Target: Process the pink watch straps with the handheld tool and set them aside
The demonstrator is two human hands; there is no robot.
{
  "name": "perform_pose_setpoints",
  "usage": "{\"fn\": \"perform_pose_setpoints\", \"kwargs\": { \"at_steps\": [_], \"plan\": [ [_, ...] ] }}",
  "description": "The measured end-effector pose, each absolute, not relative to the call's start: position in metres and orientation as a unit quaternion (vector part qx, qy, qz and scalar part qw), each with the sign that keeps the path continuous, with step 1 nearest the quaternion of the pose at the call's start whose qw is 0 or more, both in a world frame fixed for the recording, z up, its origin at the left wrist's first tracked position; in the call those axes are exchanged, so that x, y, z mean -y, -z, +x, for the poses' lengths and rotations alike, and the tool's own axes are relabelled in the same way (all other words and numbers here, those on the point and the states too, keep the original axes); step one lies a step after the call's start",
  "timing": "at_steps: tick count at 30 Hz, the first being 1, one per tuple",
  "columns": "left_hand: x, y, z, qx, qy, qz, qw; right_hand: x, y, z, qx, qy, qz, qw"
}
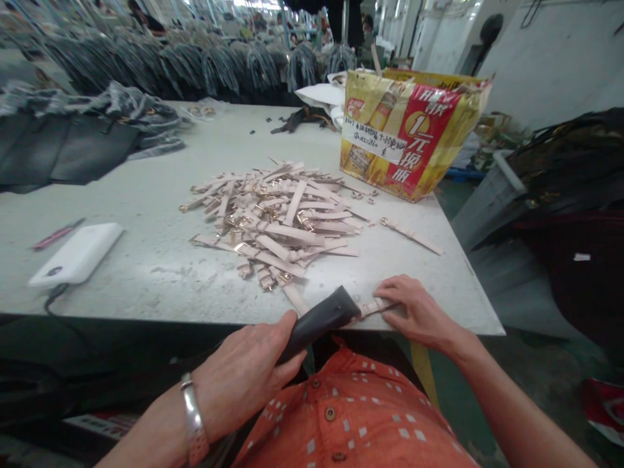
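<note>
Left fingers [287,323] clamp a black tubular tool [324,318], right fingers [396,285] a pale strap [371,307]; whether the heaped buckled straps [287,227] beyond are finished is unclear.

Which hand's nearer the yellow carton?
Right. Right hand, holding a strap, is in front of the carton; left hand, holding a black tool, is farther left.

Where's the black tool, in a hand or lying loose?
In hand: the left hand grips the black tool, its end near the strap the right hand holds.
</note>
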State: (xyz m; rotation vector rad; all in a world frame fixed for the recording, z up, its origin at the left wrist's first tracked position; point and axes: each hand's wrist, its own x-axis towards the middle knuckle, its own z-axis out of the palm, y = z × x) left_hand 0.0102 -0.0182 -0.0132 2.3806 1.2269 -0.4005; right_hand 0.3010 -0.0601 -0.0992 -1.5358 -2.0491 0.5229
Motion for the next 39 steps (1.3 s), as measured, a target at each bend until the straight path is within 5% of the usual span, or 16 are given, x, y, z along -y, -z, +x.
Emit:
{"fn": "perform_pose_setpoints", "kwargs": {
  "at_steps": [19,27,34,39],
  "plan": [
    [0.017,0.020,0.007,-0.453,0.090,0.858,0.226,0.053,0.098,0.282,0.798,-0.205,-0.520,0.227],
    [0.020,0.010,-0.027,-0.507,0.057,0.831,0.223,-0.008,0.109,0.365,0.666,0.003,-0.669,0.330],
    [0.018,0.000,-0.070,-0.608,0.004,0.769,0.196,-0.038,0.104,0.385,0.587,0.129,-0.769,0.218],
    [0.018,-0.001,-0.084,-0.636,-0.030,0.746,0.194,-0.015,0.092,0.261,0.738,-0.028,-0.610,0.289]
  ]
}}
